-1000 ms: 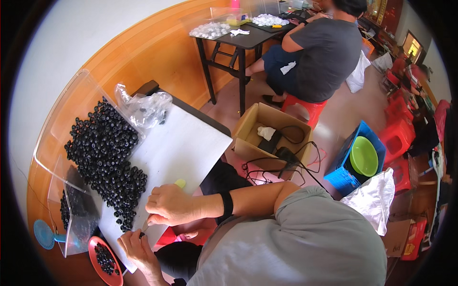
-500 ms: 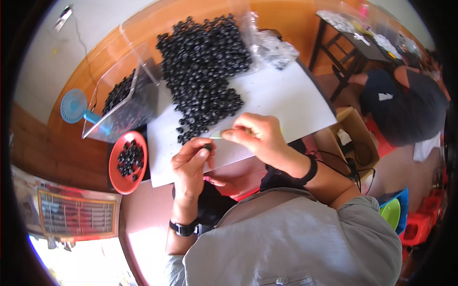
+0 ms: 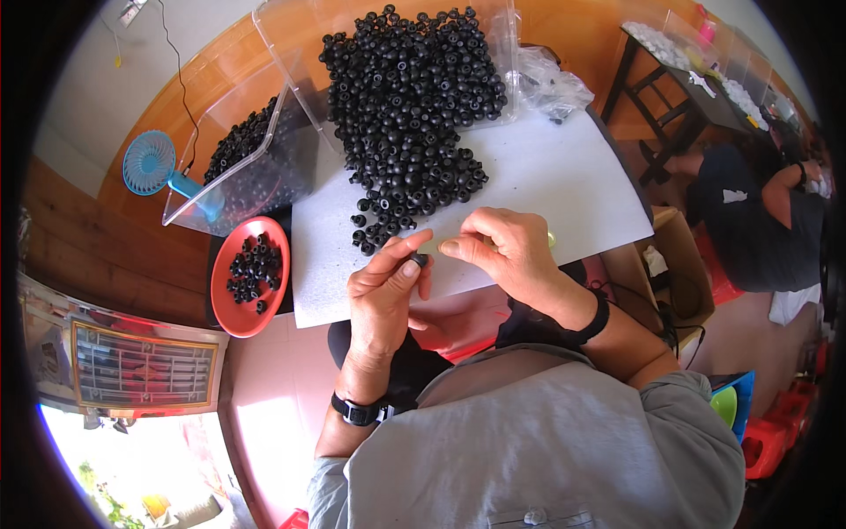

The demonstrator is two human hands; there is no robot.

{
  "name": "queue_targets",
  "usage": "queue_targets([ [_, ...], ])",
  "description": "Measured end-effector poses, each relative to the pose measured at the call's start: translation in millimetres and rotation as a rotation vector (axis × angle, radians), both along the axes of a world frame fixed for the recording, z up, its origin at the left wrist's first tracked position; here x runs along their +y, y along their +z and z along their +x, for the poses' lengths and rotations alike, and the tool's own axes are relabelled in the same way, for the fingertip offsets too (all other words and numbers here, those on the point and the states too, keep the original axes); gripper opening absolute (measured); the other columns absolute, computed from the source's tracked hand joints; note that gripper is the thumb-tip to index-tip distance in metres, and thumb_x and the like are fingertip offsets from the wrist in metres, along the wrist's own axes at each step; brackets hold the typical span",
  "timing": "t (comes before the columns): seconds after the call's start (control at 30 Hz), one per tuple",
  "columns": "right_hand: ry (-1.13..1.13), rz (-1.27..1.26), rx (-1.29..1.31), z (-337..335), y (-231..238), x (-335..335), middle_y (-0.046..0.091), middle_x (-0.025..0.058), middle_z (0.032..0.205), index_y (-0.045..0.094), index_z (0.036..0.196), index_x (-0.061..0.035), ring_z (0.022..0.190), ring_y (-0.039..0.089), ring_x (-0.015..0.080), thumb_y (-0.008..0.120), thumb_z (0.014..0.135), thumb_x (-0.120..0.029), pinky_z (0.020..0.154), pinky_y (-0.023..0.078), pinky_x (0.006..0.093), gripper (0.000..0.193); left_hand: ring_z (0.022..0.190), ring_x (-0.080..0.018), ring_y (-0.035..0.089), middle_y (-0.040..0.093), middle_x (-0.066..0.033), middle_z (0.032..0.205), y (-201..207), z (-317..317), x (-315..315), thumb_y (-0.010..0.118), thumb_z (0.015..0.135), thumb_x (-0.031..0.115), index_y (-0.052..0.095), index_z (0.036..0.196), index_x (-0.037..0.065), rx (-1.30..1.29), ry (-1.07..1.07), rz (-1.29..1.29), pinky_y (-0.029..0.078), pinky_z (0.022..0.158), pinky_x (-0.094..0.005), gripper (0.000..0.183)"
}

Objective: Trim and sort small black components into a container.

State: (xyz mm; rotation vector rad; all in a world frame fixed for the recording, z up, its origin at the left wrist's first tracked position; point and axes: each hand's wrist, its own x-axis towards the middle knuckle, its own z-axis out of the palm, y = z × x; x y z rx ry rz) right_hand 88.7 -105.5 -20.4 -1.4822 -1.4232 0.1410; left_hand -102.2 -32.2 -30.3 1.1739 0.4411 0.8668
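Between the thumb and fingers of my left hand (image 3: pixel 381 295) is a small round black part (image 3: pixel 419 260), apparently hollow and mostly covered by the fingertips. My right hand (image 3: pixel 520 260) is closed in a pinch just to the right of it. A thin pale-green tool runs through that grip; its rounded yellowish end (image 3: pixel 552 239) shows beyond the knuckles, and the tip by the fingers is blurred. Both hands hover over the near edge of the white tabletop (image 3: pixel 564 185). Beyond them spreads a large heap of the same black parts (image 3: pixel 410 97), with several loose ones close to my left hand.
A red oval bowl (image 3: pixel 222 309) with black parts stands left of the table. Behind it are a clear bin (image 3: pixel 291 167) of parts and a blue fan (image 3: pixel 150 163). Clear plastic bags (image 3: pixel 551 84) lie at the back right. Right: a cardboard box (image 3: pixel 696 304) and a seated person (image 3: pixel 749 229).
The view has shifted, so the table appears higher and further right. My right fingertips have drawn slightly away from the black part, and my left index finger has straightened. The left hand still holds the part.
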Motion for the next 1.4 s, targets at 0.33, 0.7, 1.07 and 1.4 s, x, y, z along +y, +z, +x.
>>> queue_targets([
  [0.33,0.017,0.049,-0.048,0.4,-2.0,-1.2,0.061,0.007,0.061,0.062,0.073,-0.0077,0.055,0.062,0.0267,0.081,0.083,-0.037,0.05,0.045,0.0392,0.037,0.083,-0.0184,0.061,0.065,-0.0115,0.111,-2.6,-0.3,-2.5,0.059,0.099,-0.001,0.067,0.126,-0.005,-0.005,0.013,-0.001,0.05,0.069,-0.0296,0.029],
  [0.7,0.113,0.184,-0.151,3.4,-7.6,-7.3,0.062,0.0055,0.065,0.061,0.072,-0.009,0.059,0.062,0.0266,0.083,0.082,-0.033,0.051,0.045,0.0396,0.034,0.076,-0.0162,0.058,0.06,-0.0056,0.098,4.8,-0.1,-3.0,0.061,0.099,0.001,0.07,0.122,-0.004,0.013,0.006,-0.071,0.049,0.068,-0.0256,0.025],
  [1.07,-0.006,0.156,-0.12,1.7,-9.4,-0.2,0.061,0.0054,0.064,0.061,0.073,-0.0092,0.059,0.063,0.0264,0.082,0.082,-0.036,0.052,0.046,0.0388,0.036,0.078,-0.0184,0.062,0.065,-0.0108,0.098,1.7,-2.9,-1.3,0.062,0.099,0.003,0.068,0.127,-0.006,-0.053,-0.05,-0.113,0.05,0.065,-0.0284,0.03],
  [1.4,0.01,0.142,-0.135,2.7,-10.4,-0.5,0.062,0.0057,0.064,0.06,0.073,-0.0092,0.059,0.062,0.0267,0.082,0.082,-0.037,0.052,0.046,0.0393,0.036,0.079,-0.0187,0.062,0.064,-0.011,0.1,-1.0,-2.7,-0.1,0.061,0.099,0.002,0.068,0.125,-0.006,-0.066,-0.064,-0.119,0.05,0.065,-0.0283,0.028],
])
